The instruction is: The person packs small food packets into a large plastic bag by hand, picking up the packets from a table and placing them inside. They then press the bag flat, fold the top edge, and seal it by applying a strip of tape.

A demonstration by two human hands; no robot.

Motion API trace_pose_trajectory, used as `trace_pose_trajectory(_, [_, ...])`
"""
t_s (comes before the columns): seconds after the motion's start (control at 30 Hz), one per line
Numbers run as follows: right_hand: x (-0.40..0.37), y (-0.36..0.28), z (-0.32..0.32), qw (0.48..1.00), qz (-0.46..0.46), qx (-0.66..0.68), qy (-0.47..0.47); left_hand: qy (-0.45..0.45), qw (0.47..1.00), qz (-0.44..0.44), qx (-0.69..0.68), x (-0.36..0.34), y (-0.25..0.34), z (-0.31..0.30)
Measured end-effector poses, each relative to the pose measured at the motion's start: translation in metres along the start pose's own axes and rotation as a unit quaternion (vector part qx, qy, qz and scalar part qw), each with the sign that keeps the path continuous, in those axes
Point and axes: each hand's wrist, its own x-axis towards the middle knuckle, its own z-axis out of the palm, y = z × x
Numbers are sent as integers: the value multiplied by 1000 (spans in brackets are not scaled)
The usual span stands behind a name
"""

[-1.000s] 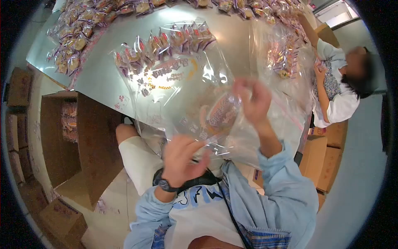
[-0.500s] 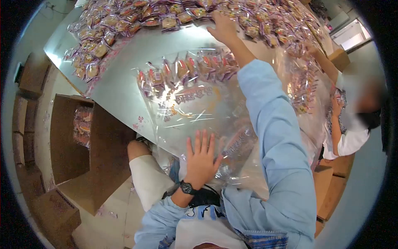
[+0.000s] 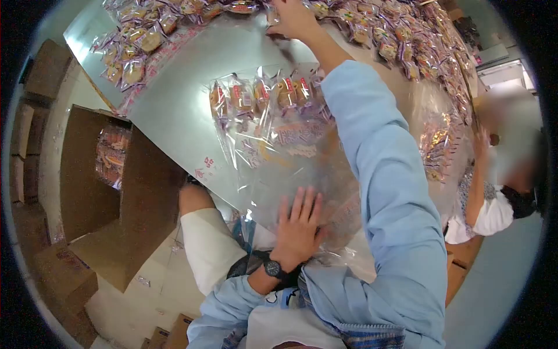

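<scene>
My left hand (image 3: 299, 230), with a black watch at the wrist, lies flat with fingers stretched on a large clear printed plastic bag (image 3: 279, 168). Near the bag's far end stands a row of wrapped pastries (image 3: 241, 98), several side by side. My right hand (image 3: 293, 20) is stretched far across the metal table, at the near edge of a pile of wrapped pastries (image 3: 360, 29). Its thumb and fingers close around one wrapped pastry (image 3: 272, 16), partly cut off by the top of the view.
An open cardboard box (image 3: 148, 192) holding a filled bag (image 3: 112, 157) stands at the left, with more cartons (image 3: 49, 70) behind it. Another person (image 3: 488, 200) sits at the right beside a bag of wrapped pastries (image 3: 437, 145). The metal table (image 3: 174, 110) has a corner near my left knee.
My right hand has moved left along the pile's edge and its fingers have closed on a pastry. The left hand stays on the bag. The view has shifted slightly.
</scene>
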Motion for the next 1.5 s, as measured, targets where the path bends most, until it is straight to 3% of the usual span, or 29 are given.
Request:
trace_pose_trajectory(0.1, [-26, 5, -37, 977, -15, 196, 78, 5, 1000, 6, -14, 2, 1, -12])
trace_pose_trajectory(0.17, [-64, 2, -77, 914, -19, 395, 88, 12, 999, 7, -35, 5, 4, -28])
trace_pose_trajectory(0.23, [-135, -12, -132, 847, 77, 527, 6, -5, 994, -61, -89, 13, 10, -41])
trace_pose_trajectory(0.27, [-171, -15, -151, 835, 86, 543, 16, -13, 989, -94, -115, 17, 12, -44])
trace_pose_trajectory(0.37, [-291, -14, -167, 771, 151, 615, 61, 171, 956, -48, -234, 19, 9, -33])
trace_pose_trajectory(0.4, [-330, -7, -164, 742, 163, 646, 70, 175, 881, -98, -428, 21, 12, -29])
trace_pose_trajectory(0.43, [-365, -15, -170, 716, 194, 666, 85, 171, 767, -143, -601, 26, 15, -26])
trace_pose_trajectory(0.47, [-400, -24, -176, 687, 223, 684, 102, 159, 676, -166, -701, 29, 19, -23])
trace_pose_trajectory(0.5, [-424, -46, -179, 691, 260, 667, 100, 155, 568, -194, -785, 32, 23, -20])
trace_pose_trajectory(0.53, [-449, -68, -182, 693, 295, 650, 97, 156, 511, -210, -819, 37, 20, -21])
trace_pose_trajectory(0.57, [-463, -77, -182, 729, 291, 617, 52, 157, 450, -226, -849, 41, 18, -23])
trace_pose_trajectory(0.63, [-473, -109, -166, 673, 493, 551, -9, 166, 477, -187, -843, 45, 12, -24])
trace_pose_trajectory(0.73, [-490, -133, -124, 677, 482, 550, 84, 201, 557, -151, -791, 53, 8, -10])
trace_pose_trajectory(0.83, [-509, -154, -111, 830, 300, 432, 183, 250, 679, -136, -677, 47, 11, -6])
trace_pose_trajectory(0.93, [-535, -185, -142, 930, 29, 351, 105, 194, 695, -156, -675, 36, -2, 11])
trace_pose_trajectory(1.07, [-546, -194, -168, 897, 106, 424, -69, 159, 709, -178, -664, 40, 12, -14])
trace_pose_trajectory(1.17, [-539, -186, -196, 863, -27, 469, -186, 145, 739, -182, -632, 41, 13, -12])
trace_pose_trajectory(1.2, [-536, -188, -210, 853, -20, 479, -208, 137, 758, -165, -616, 43, 9, -9])
trace_pose_trajectory(1.3, [-538, -191, -220, 865, 8, 457, -208, 135, 822, -103, -544, 48, 1, 2])
trace_pose_trajectory(1.4, [-538, -178, -209, 796, 34, 533, -286, 149, 894, -39, -420, 51, -2, -4])
trace_pose_trajectory(1.5, [-522, -152, -223, 728, 180, 579, -320, 167, 951, -50, -254, 53, 3, -14])
